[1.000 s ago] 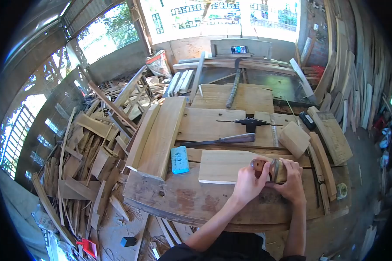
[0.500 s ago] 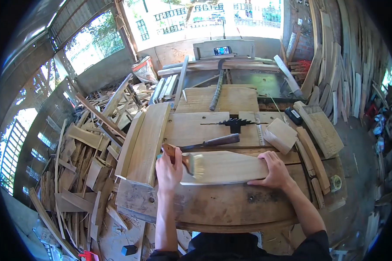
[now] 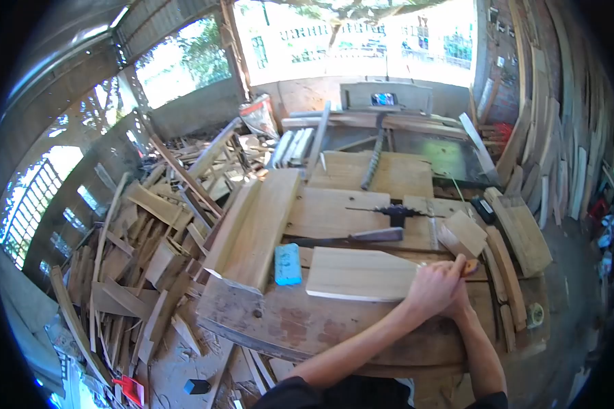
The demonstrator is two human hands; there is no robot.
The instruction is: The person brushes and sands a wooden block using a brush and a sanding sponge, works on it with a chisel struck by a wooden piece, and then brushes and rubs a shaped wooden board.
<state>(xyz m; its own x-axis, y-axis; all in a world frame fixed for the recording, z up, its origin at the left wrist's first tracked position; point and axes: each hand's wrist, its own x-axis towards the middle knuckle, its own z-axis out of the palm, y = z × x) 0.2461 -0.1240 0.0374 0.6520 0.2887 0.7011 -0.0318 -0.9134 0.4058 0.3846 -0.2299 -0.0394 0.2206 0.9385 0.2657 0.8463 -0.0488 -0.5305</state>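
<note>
My left hand (image 3: 433, 286) is closed on a brush whose wooden handle (image 3: 470, 266) sticks out past my fingers; its bristles are mostly hidden. It is over the right end of a pale, flat wooden board (image 3: 361, 274) lying on the workbench. Just behind it, my right hand (image 3: 461, 304) is mostly covered, and its fingers do not show. Left of the board lies a blue block (image 3: 288, 264). A tool with a dark wooden handle (image 3: 378, 235) rests beyond the board.
A dark toothed saw blade (image 3: 397, 214) stands up from the bench (image 3: 307, 330). Long boards (image 3: 269, 225) lie on the left, a wood block (image 3: 462, 233) and curved pieces (image 3: 506, 273) on the right. Scrap wood (image 3: 136, 273) is heaped on the floor at left.
My left hand has carried the brush from the board's left end across to its right end, beside my right hand. The blue block now shows. The camera view has shifted.
</note>
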